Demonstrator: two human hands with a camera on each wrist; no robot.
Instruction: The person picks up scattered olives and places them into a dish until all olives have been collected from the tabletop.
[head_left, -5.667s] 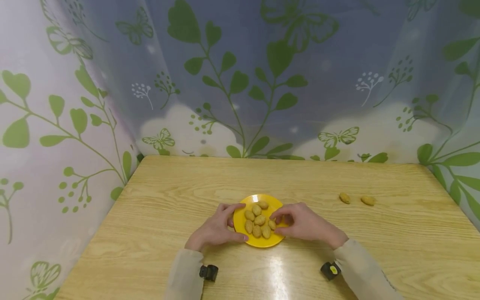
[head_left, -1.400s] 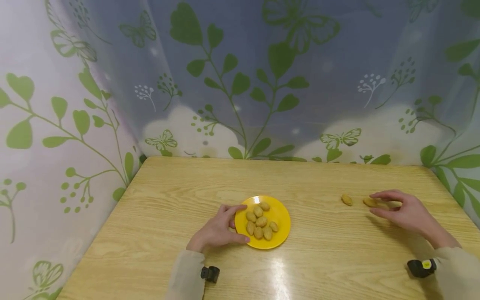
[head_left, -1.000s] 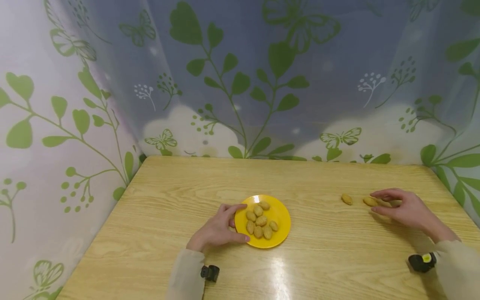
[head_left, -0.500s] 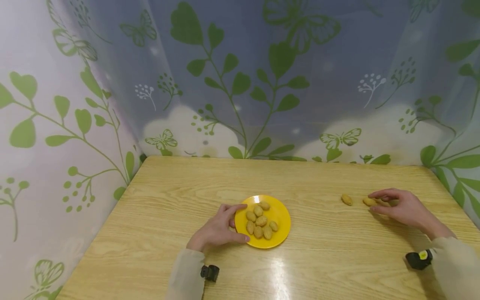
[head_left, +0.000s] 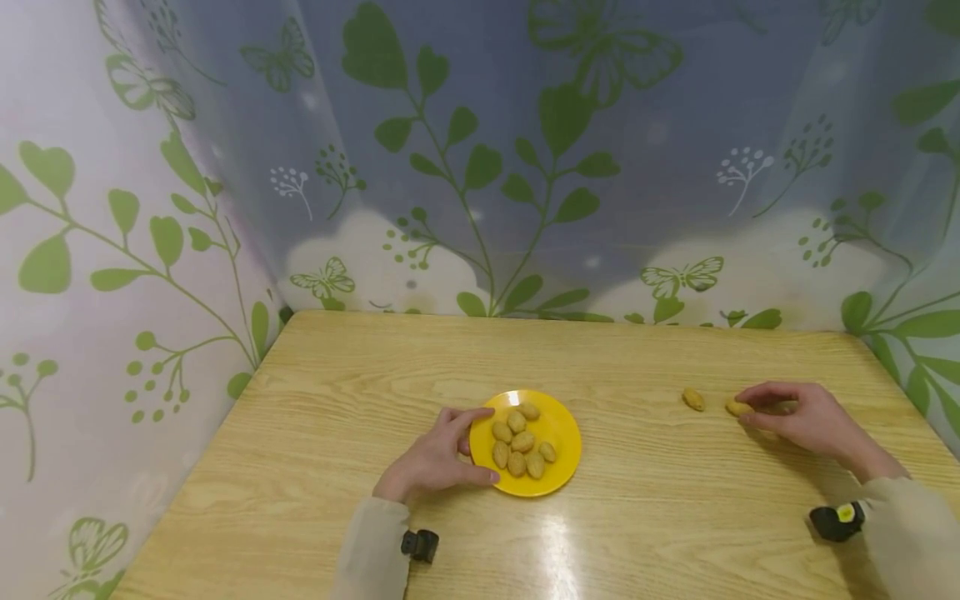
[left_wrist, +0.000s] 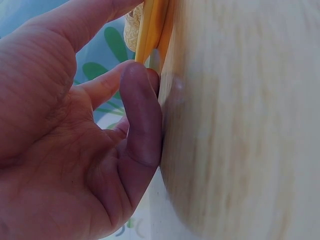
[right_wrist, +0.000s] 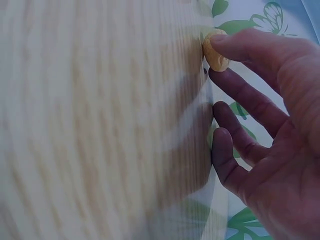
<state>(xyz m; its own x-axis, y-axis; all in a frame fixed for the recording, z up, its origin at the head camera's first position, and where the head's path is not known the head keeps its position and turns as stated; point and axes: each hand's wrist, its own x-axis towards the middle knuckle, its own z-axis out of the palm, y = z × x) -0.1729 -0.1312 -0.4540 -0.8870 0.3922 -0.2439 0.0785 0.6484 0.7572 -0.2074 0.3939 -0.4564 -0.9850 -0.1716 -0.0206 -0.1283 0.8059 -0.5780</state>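
My left hand [head_left: 435,457] holds the left side of a yellow plate [head_left: 564,442], thumb on the near rim and index finger on the far rim. In the left wrist view, curled fingers [left_wrist: 142,117] lie under the plate's edge. Several tan, oval, rough-shelled nuts [head_left: 522,442] lie on the plate, mostly on its left half. Far to the right, my right hand [head_left: 806,421] pinches another nut [head_left: 737,407] at the tabletop. The right wrist view shows the thumb over this nut [right_wrist: 216,55], the other fingers spread below. A second loose nut [head_left: 693,399] lies just left of it.
The wooden table [head_left: 360,367] ends at a patterned curtain [head_left: 450,208] along the back and left. Black wrist cameras [head_left: 420,547] sit at both cuffs. A bright reflection shows on the wood in front of the plate.
Since the earliest frame, my right hand has gone from the plate to the loose nuts at the right. Its thumb and fingers have now closed on the right-hand nut. The left hand stays on the plate.
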